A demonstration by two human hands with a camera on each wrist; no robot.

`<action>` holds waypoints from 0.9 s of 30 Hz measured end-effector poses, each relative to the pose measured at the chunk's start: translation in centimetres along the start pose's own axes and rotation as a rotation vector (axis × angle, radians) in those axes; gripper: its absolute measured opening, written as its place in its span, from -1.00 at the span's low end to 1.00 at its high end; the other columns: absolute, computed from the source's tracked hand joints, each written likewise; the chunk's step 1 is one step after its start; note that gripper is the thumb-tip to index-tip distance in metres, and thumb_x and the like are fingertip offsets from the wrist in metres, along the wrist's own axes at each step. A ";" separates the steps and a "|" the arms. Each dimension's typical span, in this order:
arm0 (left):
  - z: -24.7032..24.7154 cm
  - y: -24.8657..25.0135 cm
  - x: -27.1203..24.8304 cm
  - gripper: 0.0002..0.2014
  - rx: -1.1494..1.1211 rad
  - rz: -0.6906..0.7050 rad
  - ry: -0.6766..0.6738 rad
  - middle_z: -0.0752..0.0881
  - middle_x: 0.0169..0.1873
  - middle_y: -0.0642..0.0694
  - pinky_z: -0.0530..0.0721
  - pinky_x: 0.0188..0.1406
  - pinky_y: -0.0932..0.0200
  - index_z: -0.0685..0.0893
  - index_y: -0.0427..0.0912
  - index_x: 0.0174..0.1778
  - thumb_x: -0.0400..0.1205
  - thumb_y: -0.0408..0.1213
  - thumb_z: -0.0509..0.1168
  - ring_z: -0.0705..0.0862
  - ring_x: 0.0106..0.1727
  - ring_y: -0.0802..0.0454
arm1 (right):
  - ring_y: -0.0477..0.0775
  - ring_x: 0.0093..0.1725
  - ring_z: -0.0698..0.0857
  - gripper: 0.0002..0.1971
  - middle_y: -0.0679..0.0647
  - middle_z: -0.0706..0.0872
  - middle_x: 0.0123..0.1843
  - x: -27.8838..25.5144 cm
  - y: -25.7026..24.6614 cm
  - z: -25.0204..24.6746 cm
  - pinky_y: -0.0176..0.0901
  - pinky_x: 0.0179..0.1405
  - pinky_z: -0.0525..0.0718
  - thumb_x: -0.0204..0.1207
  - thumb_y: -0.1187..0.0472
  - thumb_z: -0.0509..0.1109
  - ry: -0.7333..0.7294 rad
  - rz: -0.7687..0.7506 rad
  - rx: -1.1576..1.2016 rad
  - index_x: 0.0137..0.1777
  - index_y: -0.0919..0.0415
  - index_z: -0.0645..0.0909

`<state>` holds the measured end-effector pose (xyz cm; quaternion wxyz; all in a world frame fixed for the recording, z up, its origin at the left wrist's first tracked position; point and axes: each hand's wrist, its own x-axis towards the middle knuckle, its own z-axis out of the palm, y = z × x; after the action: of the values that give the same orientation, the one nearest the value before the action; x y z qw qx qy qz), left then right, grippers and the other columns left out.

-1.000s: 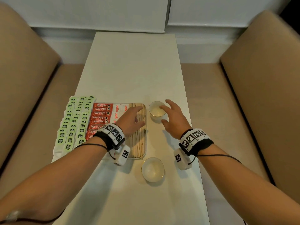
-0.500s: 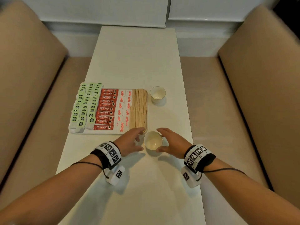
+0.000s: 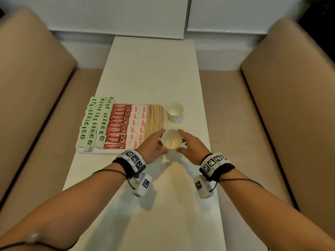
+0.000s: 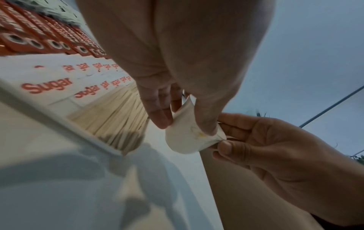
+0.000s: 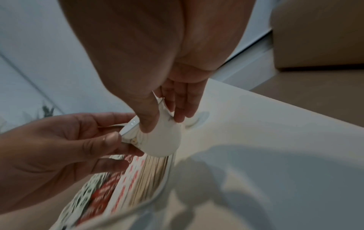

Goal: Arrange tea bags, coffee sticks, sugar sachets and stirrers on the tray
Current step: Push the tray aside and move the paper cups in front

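Note:
A white tray (image 3: 94, 152) lies on the left of the table. It carries rows of green tea bags (image 3: 94, 120), red coffee sticks (image 3: 118, 125), white sugar sachets (image 3: 137, 124) and wooden stirrers (image 3: 155, 116). Both hands hold a small white cup (image 3: 171, 139) by its sides, lifted just off the table at the tray's near right corner. My left hand (image 3: 157, 142) pinches its left side and my right hand (image 3: 184, 142) its right. The wrist views show the fingertips on the cup (image 4: 189, 137) (image 5: 157, 140), which is tilted.
A second small white cup (image 3: 174, 110) stands on the table (image 3: 154, 69) just right of the tray's far corner. Beige sofa seats (image 3: 36, 87) flank the narrow table on both sides. A white wall closes the far end.
Both hands drew back from the far cup and the tray to the near cup. They took hold of it and raised it beside the tray's near right corner.

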<state>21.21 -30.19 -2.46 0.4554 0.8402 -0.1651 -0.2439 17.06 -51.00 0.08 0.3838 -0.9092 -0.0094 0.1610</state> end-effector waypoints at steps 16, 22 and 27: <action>0.8 -1.5 6.2 -0.43 0.006 -0.083 -0.026 0.71 0.24 0.02 0.73 0.11 -0.04 0.33 0.10 0.61 0.70 -0.28 0.35 0.73 0.07 0.05 | 0.03 0.27 0.64 -0.43 -0.02 0.65 0.22 4.3 2.0 0.1 -0.17 0.23 0.49 0.59 0.29 0.50 0.036 0.087 0.086 0.57 0.15 0.41; 0.6 -1.5 7.0 -0.45 -0.037 -0.076 -0.006 0.70 0.27 0.00 0.65 0.34 -0.07 0.37 0.11 0.57 0.71 -0.37 0.33 0.70 0.25 -0.02 | -0.10 0.21 0.57 -0.37 -0.08 0.62 0.25 5.4 1.9 0.1 -0.20 0.21 0.45 0.58 0.23 0.53 0.055 0.060 0.123 0.60 0.10 0.37; 0.2 -1.0 7.9 -0.47 -0.039 -0.060 0.001 0.67 0.30 0.03 0.64 0.37 -0.12 0.39 0.14 0.54 0.70 -0.36 0.33 0.68 0.26 -0.01 | -0.07 0.20 0.59 -0.44 -0.09 0.61 0.20 6.3 2.1 0.0 -0.18 0.16 0.47 0.57 0.24 0.53 0.085 0.064 0.144 0.53 0.07 0.41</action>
<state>27.67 -33.73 -5.45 0.4644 0.8358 -0.1347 -0.2602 22.84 -51.61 -3.16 0.4430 -0.8851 0.0475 0.1345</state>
